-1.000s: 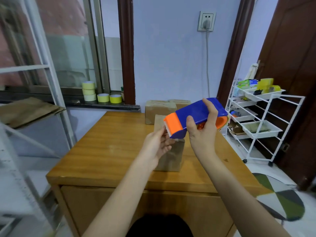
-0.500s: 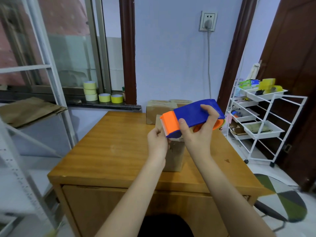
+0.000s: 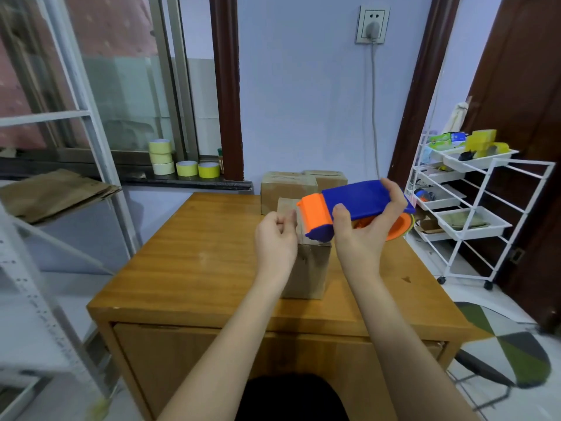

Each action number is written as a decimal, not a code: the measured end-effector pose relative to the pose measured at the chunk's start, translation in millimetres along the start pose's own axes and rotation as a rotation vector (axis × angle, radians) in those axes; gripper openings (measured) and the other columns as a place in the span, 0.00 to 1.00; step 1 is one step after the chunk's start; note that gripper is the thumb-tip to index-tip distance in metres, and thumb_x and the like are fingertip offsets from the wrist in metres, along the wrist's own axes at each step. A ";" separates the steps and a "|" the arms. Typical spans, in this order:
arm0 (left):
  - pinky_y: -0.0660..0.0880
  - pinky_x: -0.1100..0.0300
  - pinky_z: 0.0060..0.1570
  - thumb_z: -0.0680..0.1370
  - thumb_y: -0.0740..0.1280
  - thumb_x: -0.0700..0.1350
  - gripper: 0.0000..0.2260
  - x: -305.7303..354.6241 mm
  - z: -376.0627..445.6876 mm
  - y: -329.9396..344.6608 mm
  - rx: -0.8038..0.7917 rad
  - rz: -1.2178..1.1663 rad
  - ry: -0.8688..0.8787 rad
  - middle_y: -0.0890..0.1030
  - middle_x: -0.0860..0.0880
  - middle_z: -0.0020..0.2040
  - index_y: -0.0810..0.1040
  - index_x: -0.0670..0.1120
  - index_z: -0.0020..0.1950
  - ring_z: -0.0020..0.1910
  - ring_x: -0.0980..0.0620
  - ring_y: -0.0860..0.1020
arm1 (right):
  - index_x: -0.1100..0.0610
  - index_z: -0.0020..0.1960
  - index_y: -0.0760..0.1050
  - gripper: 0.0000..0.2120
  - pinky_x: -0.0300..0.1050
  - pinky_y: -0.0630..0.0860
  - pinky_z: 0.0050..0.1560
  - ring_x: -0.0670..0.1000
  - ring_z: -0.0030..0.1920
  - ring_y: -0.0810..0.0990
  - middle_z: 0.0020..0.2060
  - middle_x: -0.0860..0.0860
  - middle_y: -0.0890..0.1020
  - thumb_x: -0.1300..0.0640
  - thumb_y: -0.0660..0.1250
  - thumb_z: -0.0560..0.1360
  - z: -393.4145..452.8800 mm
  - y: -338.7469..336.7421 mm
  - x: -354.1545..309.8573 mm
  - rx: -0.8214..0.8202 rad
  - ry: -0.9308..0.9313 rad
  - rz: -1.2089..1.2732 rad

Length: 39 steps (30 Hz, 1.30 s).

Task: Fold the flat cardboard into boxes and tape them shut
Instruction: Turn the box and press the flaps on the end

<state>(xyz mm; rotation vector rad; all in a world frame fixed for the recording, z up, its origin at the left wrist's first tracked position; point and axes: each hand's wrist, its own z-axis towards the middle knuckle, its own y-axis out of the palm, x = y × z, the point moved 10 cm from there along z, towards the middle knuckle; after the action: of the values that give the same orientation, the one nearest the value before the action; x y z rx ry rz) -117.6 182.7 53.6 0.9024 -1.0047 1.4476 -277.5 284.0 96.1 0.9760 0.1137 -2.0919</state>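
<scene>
Two hands work above the small cardboard box (image 3: 306, 268) at table (image 3: 188, 268) centre: our right hand (image 3: 364, 238) grips the light, rigid tape dispenser (image 3: 349, 205); our left hand (image 3: 274, 238) pinches the thin, clingy tape end (image 3: 299, 229), best held by its edge.

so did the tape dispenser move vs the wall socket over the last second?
Cannot tell: the tape dispenser sits at much the same offset below the wall socket, gripped by the right hand; the camera shifted too.
</scene>
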 end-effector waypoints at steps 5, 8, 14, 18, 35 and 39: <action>0.69 0.60 0.36 0.81 0.62 0.50 0.14 -26.6 14.3 -47.9 -0.013 0.183 -0.030 0.75 0.50 0.32 0.74 0.44 0.38 0.31 0.54 0.72 | 0.51 0.67 0.56 0.30 0.35 0.75 0.47 0.33 0.46 0.75 0.54 0.41 0.67 0.68 0.66 0.73 23.5 -50.5 6.5 0.102 0.017 -0.018; 0.73 0.56 0.41 0.80 0.61 0.52 0.14 -29.9 20.6 -56.1 -0.067 0.351 0.017 0.78 0.52 0.31 0.76 0.45 0.40 0.33 0.54 0.76 | 0.48 0.66 0.56 0.31 0.33 0.75 0.46 0.33 0.49 0.74 0.55 0.38 0.65 0.63 0.69 0.71 19.9 -50.4 10.2 -0.060 -0.044 -0.180; 0.69 0.59 0.36 0.78 0.60 0.61 0.20 -28.3 30.8 -49.1 -0.052 0.472 0.002 0.80 0.52 0.30 0.78 0.47 0.39 0.34 0.56 0.77 | 0.53 0.67 0.58 0.31 0.28 0.72 0.45 0.34 0.48 0.74 0.55 0.38 0.66 0.58 0.69 0.69 16.1 -57.2 24.9 -0.045 -0.020 -0.226; 0.65 0.62 0.31 0.80 0.58 0.60 0.19 -31.5 33.4 -43.5 -0.057 0.619 0.001 0.79 0.54 0.31 0.77 0.48 0.40 0.32 0.57 0.75 | 0.49 0.66 0.58 0.31 0.30 0.73 0.43 0.34 0.46 0.74 0.53 0.37 0.67 0.56 0.69 0.68 16.4 -58.7 29.7 -0.075 -0.015 -0.268; 0.61 0.63 0.31 0.80 0.58 0.59 0.17 -37.2 44.6 -44.2 -0.082 0.729 0.041 0.77 0.55 0.29 0.75 0.51 0.38 0.32 0.62 0.74 | 0.46 0.64 0.58 0.30 0.41 0.74 0.47 0.36 0.44 0.76 0.46 0.37 0.71 0.65 0.70 0.72 9.8 -70.2 54.1 -0.069 0.108 -0.368; 0.61 0.63 0.31 0.80 0.58 0.59 0.16 -39.2 42.6 -39.8 -0.092 0.721 0.054 0.77 0.55 0.30 0.74 0.52 0.38 0.32 0.62 0.73 | 0.52 0.67 0.60 0.30 0.49 0.76 0.48 0.44 0.45 0.77 0.45 0.38 0.72 0.63 0.71 0.72 16.3 -68.5 50.6 -0.094 0.088 -0.442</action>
<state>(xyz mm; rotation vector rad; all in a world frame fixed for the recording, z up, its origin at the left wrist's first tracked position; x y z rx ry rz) -73.8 130.6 36.0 0.4347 -1.4254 1.9807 -354.5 291.5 57.0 1.0569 0.5089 -2.4133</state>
